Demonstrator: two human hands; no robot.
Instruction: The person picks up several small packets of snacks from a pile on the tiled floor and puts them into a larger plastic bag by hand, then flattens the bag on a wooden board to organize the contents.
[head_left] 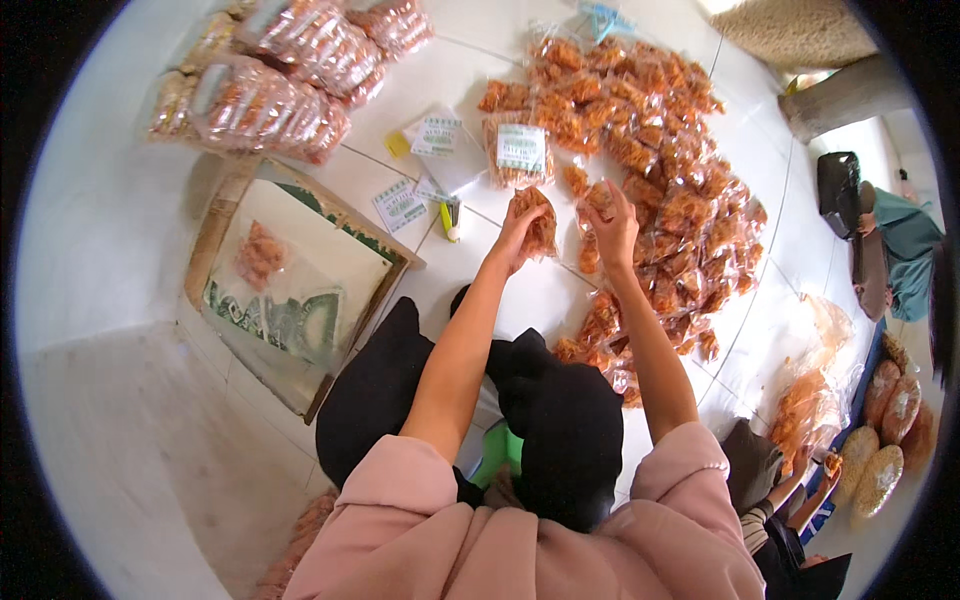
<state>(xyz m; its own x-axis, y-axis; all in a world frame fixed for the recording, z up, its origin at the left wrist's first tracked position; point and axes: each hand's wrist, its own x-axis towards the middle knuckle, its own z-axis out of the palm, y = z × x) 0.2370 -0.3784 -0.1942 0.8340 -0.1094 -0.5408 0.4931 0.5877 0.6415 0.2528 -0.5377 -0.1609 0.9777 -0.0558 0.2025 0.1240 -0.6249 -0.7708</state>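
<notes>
My left hand point(517, 240) is closed round a small clear packet of orange-brown snack point(540, 228), held above the tiles between my knees and a labelled bag. Beside it, my right hand point(615, 232) has its fingers curled on another small snack packet point(597, 200) at the left edge of the pile; the fingers partly cover it. The large pile of similar snack packets point(680, 190) spreads over the floor to the right and far side. Just beyond my left hand stands a clear bag filled with snacks, with a white and green label point(520, 148) on its front.
Loose printed labels point(400, 205) and a yellow-green cutter or stapler-like tool point(451, 221) lie left of my hands. A wood-framed board point(300, 280) bears one packet. Filled bundles point(270, 105) are stacked far left. Other people's hands point(828, 475) work at the right, near large bags point(880, 478).
</notes>
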